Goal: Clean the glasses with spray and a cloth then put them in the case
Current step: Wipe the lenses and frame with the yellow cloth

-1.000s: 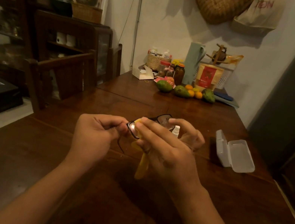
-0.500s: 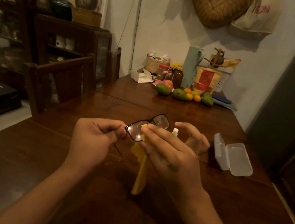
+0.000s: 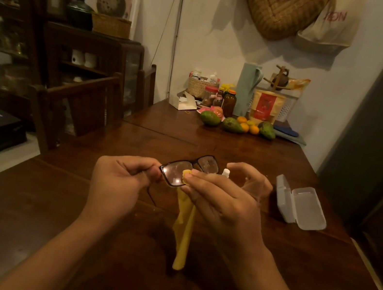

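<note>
Mid-wipe: left hand (image 3: pixel 117 180) pinches glasses (image 3: pixel 207 164), right hand (image 3: pixel 224 201) pinches cloth (image 3: pixel 182 232) on a lens; case (image 3: pixel 300 205) at three o'clock probably comes next.

The right hand (image 3: pixel 224 201) largely hides the spray bottle (image 3: pixel 225 173).

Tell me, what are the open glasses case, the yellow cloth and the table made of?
The glasses case looks like frosted, cloudy plastic: pale, smooth and stiff. The yellow cloth seems thin, soft fabric, maybe microfibre: it hangs limp in folds. The table looks like dark polished wood, with grain and shine.
</note>
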